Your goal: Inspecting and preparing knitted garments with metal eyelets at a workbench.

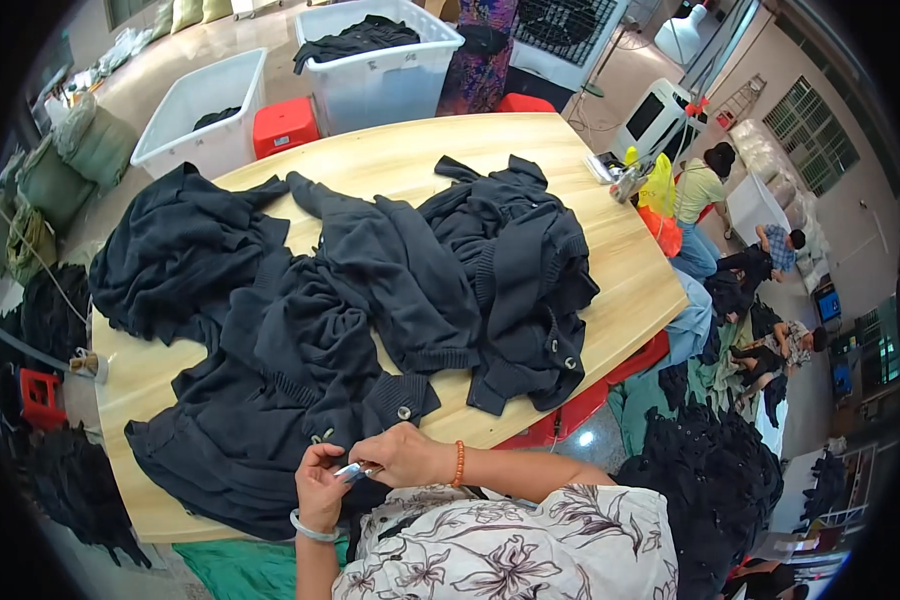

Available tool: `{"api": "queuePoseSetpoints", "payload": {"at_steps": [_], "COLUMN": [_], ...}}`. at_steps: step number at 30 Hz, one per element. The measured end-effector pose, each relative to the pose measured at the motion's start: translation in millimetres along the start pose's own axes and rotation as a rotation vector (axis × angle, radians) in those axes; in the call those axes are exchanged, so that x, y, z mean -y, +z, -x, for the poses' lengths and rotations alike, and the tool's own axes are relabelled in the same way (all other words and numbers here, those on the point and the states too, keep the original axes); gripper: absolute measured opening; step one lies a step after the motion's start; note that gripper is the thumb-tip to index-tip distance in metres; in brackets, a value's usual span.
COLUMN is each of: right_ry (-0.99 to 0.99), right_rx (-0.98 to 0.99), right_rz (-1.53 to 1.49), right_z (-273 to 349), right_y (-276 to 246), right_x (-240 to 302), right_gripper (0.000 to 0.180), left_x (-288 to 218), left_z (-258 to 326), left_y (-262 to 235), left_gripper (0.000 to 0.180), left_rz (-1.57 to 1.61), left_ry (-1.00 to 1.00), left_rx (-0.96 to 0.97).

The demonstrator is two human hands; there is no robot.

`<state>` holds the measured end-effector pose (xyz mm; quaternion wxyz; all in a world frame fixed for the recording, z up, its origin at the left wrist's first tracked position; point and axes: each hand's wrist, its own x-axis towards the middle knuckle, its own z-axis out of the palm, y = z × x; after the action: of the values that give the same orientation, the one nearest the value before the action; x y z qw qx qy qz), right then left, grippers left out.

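Close to my body, at the near edge of the table, my two hands meet over black knitwear. My right hand [402,457] is closed on a small shiny silver metal tool [350,470], whose exact kind I cannot make out. The fingers of my left hand [320,490] are pinched together against the tool's other side; what else they may hold is hidden. Just beyond the fingertips lies a black ribbed cardigan [300,340] with a metallic button [404,412] on its edge. A small greenish loop [322,436] shows on the cloth beside my left hand.
More black cardigans [520,270] are heaped across the light wooden table [620,270]. White plastic bins [380,90] and a red stool [285,125] stand beyond it. Yellow and orange bags [658,195] sit at the right edge. A black garment pile [710,480] lies right; people sit farther off.
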<state>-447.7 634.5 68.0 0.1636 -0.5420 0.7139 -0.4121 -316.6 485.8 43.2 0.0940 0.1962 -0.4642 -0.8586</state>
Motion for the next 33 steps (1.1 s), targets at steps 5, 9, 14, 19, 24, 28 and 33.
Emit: {"api": "queuePoseSetpoints", "payload": {"at_steps": [5,9,14,19,24,28,33], "right_ry": [0.056,0.072,0.146,0.189,0.210,0.208,0.166], "right_rx": [-0.045,-0.024,0.003,0.025,0.020,0.031,-0.094], "right_rz": [-0.065,-0.073,-0.071,-0.071,-0.084,-0.097,-0.166], "right_z": [3.7,5.8,6.0,1.7,3.4,3.9,0.8], "right_y": [-1.4,-5.5,-10.2,-19.5,-18.5,-8.2,-8.0], "right_x": [0.2,-1.4,-4.9,-2.3,-1.7,-6.2,-5.7], "right_gripper": [0.018,0.020,0.021,0.022,0.022,0.023,0.024], "left_x": [-2.3,-2.5,-3.4,0.7,2.4,4.8,0.5], "left_z": [-1.3,-3.3,-9.1,-12.5,-11.8,-5.5,-4.7], "left_y": [1.5,1.2,4.7,6.3,14.8,8.8,17.6], "left_gripper": [0.039,0.032,0.029,0.026,0.021,0.019,0.009], "left_rz": [-0.011,-0.106,-0.171,-0.218,-0.411,-0.636,-0.715], "left_ry": [-0.022,-0.044,-0.044,-0.019,0.083,0.112,0.122], "left_rx": [0.069,0.079,0.096,0.112,0.087,0.048,-0.045]}}
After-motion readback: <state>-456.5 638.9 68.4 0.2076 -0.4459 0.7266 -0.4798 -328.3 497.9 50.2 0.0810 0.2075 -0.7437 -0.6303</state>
